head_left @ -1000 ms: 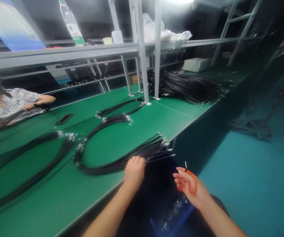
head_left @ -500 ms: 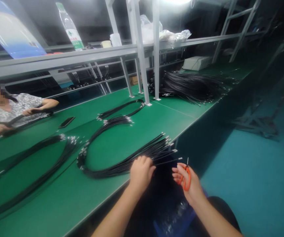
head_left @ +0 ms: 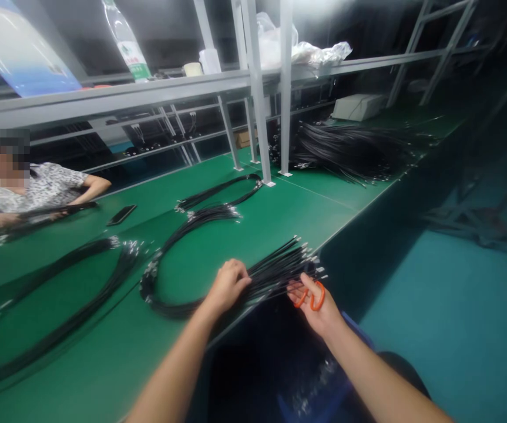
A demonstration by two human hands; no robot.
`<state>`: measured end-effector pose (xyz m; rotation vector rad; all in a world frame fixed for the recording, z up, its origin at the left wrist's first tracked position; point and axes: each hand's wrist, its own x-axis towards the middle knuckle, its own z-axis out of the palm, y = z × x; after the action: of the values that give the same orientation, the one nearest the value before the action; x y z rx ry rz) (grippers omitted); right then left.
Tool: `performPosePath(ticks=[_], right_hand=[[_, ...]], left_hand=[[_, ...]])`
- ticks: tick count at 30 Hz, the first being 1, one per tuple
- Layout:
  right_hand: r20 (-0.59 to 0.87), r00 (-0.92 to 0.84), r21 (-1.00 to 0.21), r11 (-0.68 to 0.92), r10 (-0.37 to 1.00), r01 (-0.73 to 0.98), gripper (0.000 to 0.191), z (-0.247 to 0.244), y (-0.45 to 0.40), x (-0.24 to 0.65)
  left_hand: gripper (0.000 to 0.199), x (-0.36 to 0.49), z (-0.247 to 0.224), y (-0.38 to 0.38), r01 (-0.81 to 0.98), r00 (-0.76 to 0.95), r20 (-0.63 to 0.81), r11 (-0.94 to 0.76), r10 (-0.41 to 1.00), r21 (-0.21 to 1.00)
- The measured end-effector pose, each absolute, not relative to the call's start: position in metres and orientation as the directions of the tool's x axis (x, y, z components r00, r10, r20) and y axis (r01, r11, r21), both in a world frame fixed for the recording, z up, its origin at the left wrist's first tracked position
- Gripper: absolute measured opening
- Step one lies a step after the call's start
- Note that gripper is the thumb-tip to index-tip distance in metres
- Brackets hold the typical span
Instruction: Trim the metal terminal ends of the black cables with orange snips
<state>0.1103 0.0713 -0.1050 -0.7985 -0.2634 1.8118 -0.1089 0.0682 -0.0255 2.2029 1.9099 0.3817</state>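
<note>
A curved bundle of thin black cables (head_left: 275,269) with silvery ends lies along the front edge of the green table. My left hand (head_left: 229,285) rests over this bundle, its fingers curled round some of the cables. Held in my right hand (head_left: 319,305) is a pair of orange-handled scissors (head_left: 318,296); the loops show in the palm, while the blades are hard to make out. The fingers of that hand reach the underside of the bundle close to the silvery ends.
More black cable bundles (head_left: 98,299) lie to the left, and a large pile (head_left: 345,150) is at the back right. A phone (head_left: 121,215) lies near a co-worker (head_left: 63,185) handling cables. Metal shelf posts (head_left: 259,117) stand on the table. A blue container (head_left: 319,405) is below.
My left hand has slid left along the bundle. My right hand has moved left and up with the scissors, from beside the cable ends to the bundle.
</note>
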Motion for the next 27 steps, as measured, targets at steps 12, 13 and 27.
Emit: performPosePath(ticks=[12,13,27], right_hand=[[-0.418,-0.127,-0.618,-0.384,0.900,-0.686,0.016,-0.105,0.086,0.107],[-0.419,-0.123,-0.625,-0.384,0.900,-0.679,0.018,-0.106,0.085,0.108],[-0.461,-0.098,-0.649,-0.410,0.882,-0.641,0.018,-0.098,0.073,0.126]], left_hand=[[0.011,-0.096,-0.043,0.070,0.971,-0.080,0.054,0.066,0.995,0.231],[0.009,-0.095,-0.043,0.069,0.970,-0.081,0.050,0.067,0.995,0.235],[0.013,-0.042,-0.029,0.049,0.983,0.070,0.195,-0.101,0.978,0.154]])
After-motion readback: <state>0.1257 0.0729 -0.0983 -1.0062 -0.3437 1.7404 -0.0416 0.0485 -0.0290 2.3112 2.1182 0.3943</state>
